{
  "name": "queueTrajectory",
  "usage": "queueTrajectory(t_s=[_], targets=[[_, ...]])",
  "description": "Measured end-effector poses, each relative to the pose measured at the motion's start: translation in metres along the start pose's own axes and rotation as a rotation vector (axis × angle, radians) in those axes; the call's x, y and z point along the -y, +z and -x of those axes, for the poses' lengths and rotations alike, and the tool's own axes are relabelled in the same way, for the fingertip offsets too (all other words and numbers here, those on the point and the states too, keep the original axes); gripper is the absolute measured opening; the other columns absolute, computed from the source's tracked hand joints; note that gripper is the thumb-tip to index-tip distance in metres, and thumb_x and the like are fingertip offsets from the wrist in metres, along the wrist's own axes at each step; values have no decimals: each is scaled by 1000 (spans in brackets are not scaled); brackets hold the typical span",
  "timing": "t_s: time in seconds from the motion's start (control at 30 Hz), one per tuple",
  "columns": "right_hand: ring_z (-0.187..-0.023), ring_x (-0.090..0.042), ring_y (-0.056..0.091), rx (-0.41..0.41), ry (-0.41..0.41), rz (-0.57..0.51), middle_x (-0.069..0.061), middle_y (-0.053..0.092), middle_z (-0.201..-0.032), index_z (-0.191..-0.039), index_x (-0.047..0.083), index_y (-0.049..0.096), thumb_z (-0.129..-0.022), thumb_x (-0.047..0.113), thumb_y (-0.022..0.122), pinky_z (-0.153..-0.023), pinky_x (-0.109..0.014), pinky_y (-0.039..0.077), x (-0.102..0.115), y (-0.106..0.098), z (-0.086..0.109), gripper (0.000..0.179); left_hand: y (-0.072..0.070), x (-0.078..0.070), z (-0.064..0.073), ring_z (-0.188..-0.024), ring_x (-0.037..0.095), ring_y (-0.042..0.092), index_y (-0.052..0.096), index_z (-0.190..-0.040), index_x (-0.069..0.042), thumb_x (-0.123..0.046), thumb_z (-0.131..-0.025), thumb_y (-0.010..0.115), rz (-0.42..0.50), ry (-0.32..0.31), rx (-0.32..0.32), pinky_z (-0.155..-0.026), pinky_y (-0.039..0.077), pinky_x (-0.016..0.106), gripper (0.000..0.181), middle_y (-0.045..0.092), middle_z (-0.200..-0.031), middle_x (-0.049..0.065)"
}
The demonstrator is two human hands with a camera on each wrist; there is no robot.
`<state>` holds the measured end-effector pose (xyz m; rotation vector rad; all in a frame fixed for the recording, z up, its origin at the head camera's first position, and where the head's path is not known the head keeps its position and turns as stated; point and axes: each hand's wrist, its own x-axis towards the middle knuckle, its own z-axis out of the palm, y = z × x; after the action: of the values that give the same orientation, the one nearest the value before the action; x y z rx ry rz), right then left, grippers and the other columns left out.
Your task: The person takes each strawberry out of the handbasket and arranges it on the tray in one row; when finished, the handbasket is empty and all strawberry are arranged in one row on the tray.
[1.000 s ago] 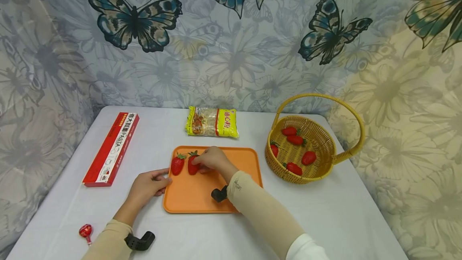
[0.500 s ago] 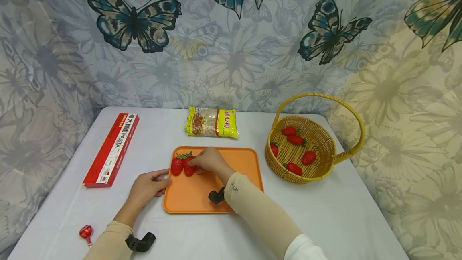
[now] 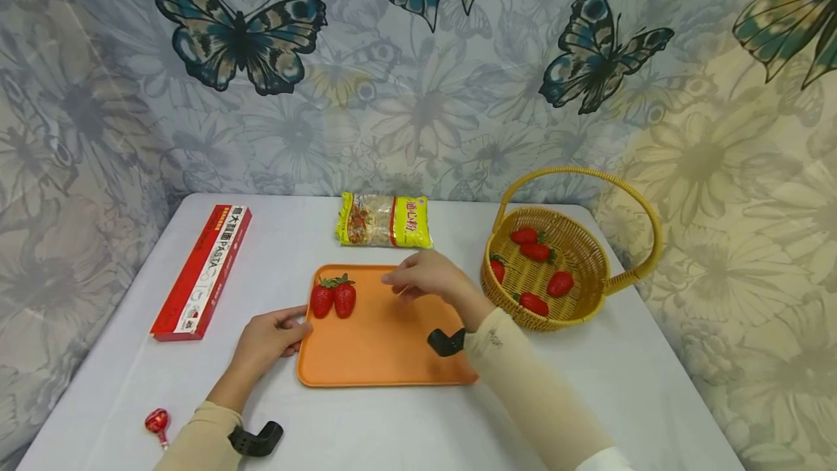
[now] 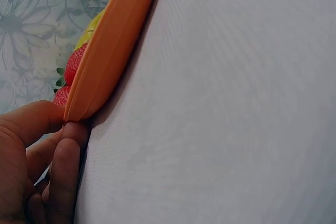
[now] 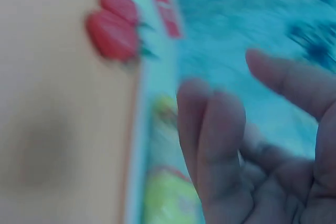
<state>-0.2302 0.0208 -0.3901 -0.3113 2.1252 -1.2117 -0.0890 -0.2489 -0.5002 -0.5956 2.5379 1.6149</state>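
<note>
Two red strawberries stand side by side on the left part of the orange tray (image 3: 386,355): a left strawberry (image 3: 322,299) and a right strawberry (image 3: 344,299), green leaves pointing away from me. My left hand (image 3: 268,336) pinches the tray's left edge between thumb and fingers, as the left wrist view shows close up. Over the tray's right half, my right hand (image 3: 431,278) is in the air with nothing in it. In the right wrist view its thumb and fingers (image 5: 223,129) are apart and loosely bent, the strawberries blurred beyond them.
Right of the tray stands a yellow wicker basket (image 3: 588,296) with a tall handle and several strawberries inside. Behind the tray lies a yellow pasta bag (image 3: 386,221). A red pasta box (image 3: 201,271) lies at the left, a red lollipop (image 3: 157,421) at the front left.
The right hand slid the right strawberry leftward against the other one, then let go and moved up and right. The left hand stays on the tray's edge.
</note>
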Motion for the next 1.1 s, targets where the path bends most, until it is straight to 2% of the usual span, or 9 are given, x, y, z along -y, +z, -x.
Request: queueTrajectory(t_s=[0.1,0.23,0.37,0.5,0.63,0.77,0.87,1.1], targets=[[-82,-27,70,46,-15,-39,-13,70,-93,-101,-3,72,-86,30,77,-82,-42,56,-3,-44,22,36,0,-1,0,-63,15,59,64,-129,-5,-25,-86,76,-7,-4,-1,-57,55,25,49,61,-79,5],[-85,-25,69,47,-18,-111,-17,70,-98,-107,-8,68,-90,26,73,-83,-39,56,-16,-107,44,38,-1,-2,0,-63,15,59,64,-129,-5,-26,-86,76,-10,-10,-1,-58,55,25,49,61,-80,5],[-91,-26,69,31,0,-197,-17,69,-102,-110,-10,66,-95,20,67,-86,-37,54,-46,-162,49,34,-1,-1,-1,-63,15,59,63,-129,-4,-26,-86,76,-13,-5,-3,-57,55,25,50,61,-80,5],[-101,-25,66,36,69,-240,-13,67,-108,-104,1,70,-99,16,59,-95,-38,49,-80,-194,44,19,0,1,-2,-63,15,59,64,-129,-6,-26,-86,76,-19,-7,-3,-58,55,25,50,61,-80,5],[-104,-24,64,47,178,-291,-14,65,-111,-110,-1,67,-101,12,55,-99,-38,46,-107,-203,34,20,1,2,-2,-63,16,59,64,-129,-6,-26,-86,77,-19,-10,-4,-57,55,26,50,61,-80,5],[-97,-22,67,36,241,-302,-14,67,-109,-120,-10,60,-100,10,56,-91,-33,52,-123,-201,25,29,2,2,0,-63,15,60,64,-129,-5,-24,-85,77,-12,-18,-3,-57,55,26,49,61,-80,4],[-93,-21,68,34,259,-269,-14,68,-106,-120,-11,60,-99,10,58,-86,-32,54,-129,-197,20,30,3,2,1,-62,15,59,64,-128,-5,-24,-85,77,-7,-24,-6,-57,55,26,49,62,-79,4],[-94,-24,69,29,293,-258,-13,69,-101,-108,-6,68,-95,11,65,-90,-35,52,-126,-188,11,22,3,0,0,-62,15,59,65,-128,-5,-22,-85,77,-8,-23,-22,-56,55,25,47,62,-79,5]])
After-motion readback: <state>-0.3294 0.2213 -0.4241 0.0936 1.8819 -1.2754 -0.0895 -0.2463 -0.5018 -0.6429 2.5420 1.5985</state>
